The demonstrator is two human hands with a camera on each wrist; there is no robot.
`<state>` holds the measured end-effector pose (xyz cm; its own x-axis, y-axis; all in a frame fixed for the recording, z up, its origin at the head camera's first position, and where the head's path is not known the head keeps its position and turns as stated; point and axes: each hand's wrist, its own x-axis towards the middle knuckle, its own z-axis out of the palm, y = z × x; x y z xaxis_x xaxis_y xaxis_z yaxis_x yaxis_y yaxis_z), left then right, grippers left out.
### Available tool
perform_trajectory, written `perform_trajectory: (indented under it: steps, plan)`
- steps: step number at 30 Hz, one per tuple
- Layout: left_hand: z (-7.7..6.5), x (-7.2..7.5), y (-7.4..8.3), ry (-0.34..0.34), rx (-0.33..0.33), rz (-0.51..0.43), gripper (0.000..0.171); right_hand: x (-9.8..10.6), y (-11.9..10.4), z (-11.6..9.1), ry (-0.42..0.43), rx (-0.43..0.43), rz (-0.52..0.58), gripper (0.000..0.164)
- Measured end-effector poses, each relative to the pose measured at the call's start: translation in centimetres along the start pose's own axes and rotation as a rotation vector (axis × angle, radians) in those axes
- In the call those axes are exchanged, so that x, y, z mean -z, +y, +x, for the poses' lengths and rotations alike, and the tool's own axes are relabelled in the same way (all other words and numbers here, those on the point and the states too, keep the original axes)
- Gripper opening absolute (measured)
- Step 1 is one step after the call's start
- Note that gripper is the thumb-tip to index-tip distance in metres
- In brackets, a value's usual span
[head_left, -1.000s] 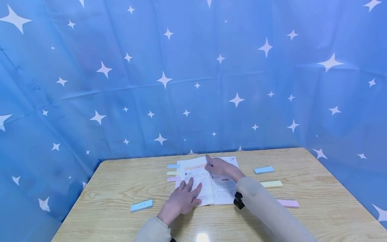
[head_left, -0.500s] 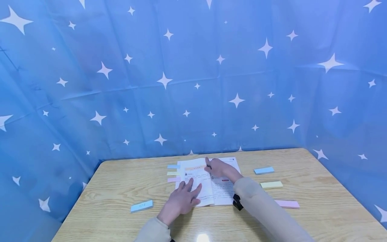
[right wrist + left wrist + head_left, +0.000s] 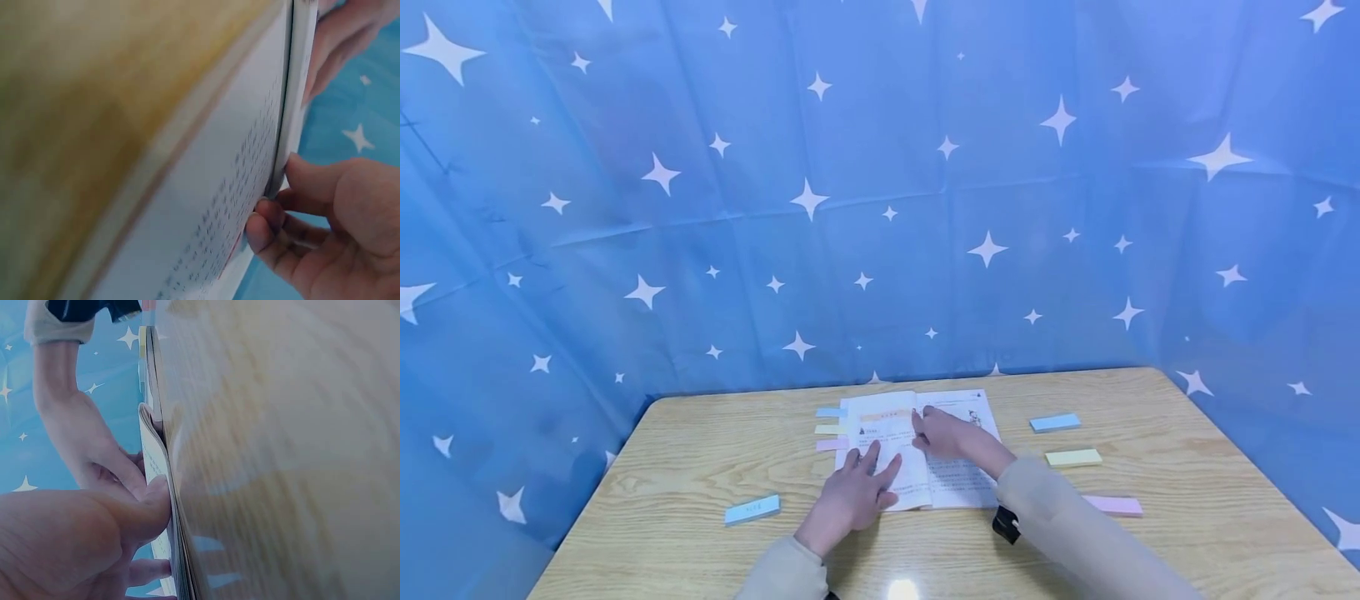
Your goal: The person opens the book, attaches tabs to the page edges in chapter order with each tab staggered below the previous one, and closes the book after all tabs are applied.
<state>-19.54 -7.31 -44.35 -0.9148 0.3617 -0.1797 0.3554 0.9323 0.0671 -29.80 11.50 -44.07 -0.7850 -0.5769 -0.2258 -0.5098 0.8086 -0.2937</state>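
An open book (image 3: 958, 482) with printed pages lies at the far middle of the table. My left hand (image 3: 853, 498) rests on the lower part of its left page, fingers spread; in the left wrist view its thumb (image 3: 153, 500) lies on the paper near the page edge. Along the inner fold, my right hand (image 3: 951, 437) has its fingers curled; the right wrist view shows thumb (image 3: 303, 175) and bent fingers (image 3: 259, 231) pinching close together at the raised fold of the left pages. Blue (image 3: 831, 412), yellow (image 3: 830, 430) and pink tabs (image 3: 831, 445) stick out from the book's left edge.
A blue sticky-note pad (image 3: 752, 510) lies left of the book. To its right lie another blue pad (image 3: 1056, 423), a yellow pad (image 3: 1073, 457) and a pink pad (image 3: 1114, 506), partly behind the right sleeve. A starry blue curtain (image 3: 880, 208) hangs behind the table (image 3: 700, 450).
My right hand has slid along the fold toward the near side of the book, uncovering a small drawing on the right page. My left hand has stayed in place.
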Motion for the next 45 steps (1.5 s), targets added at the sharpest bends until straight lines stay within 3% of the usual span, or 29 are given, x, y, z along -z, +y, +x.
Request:
perform_trajectory:
  steps: [10, 17, 24, 27, 30, 34, 38, 45]
  plan:
    - [0.0, -0.1, 0.0, -0.014, 0.013, 0.026, 0.056, -1.2, -1.5, -3.3, 0.028, 0.175, 0.009, 0.042]
    - [0.1, -0.2, 0.0, -0.011, 0.021, 0.032, 0.057, -1.4, -2.3, -6.2, 0.013, 0.309, 0.104, 0.013]
    - [0.2, -0.2, 0.1, -0.008, 0.022, -0.007, 0.057, -1.6, -3.0, -8.8, -0.032, 0.353, 0.118, 0.026]
    - [0.2, -0.2, 0.0, -0.014, 0.022, -0.012, 0.057, -1.6, -2.8, -9.0, -0.008, 0.422, 0.132, 0.038]
    - [0.1, -0.2, -0.1, -0.018, 0.015, -0.025, 0.057, -1.7, -2.3, -8.7, 0.038, 0.482, 0.187, 0.041]
    - [0.0, -0.2, -0.2, -0.015, -0.006, -0.047, 0.057, -2.1, -1.6, -8.1, 0.107, 0.504, 0.229, 0.033]
    - [-0.1, 0.0, -0.5, -0.014, -0.023, -0.062, 0.056, -2.4, -1.3, -7.8, 0.144, 0.449, 0.222, 0.020]
    - [0.3, -0.1, -1.3, -0.038, -0.067, -0.107, 0.056, -2.6, -0.8, -7.3, 0.112, 0.359, 0.288, 0.041]
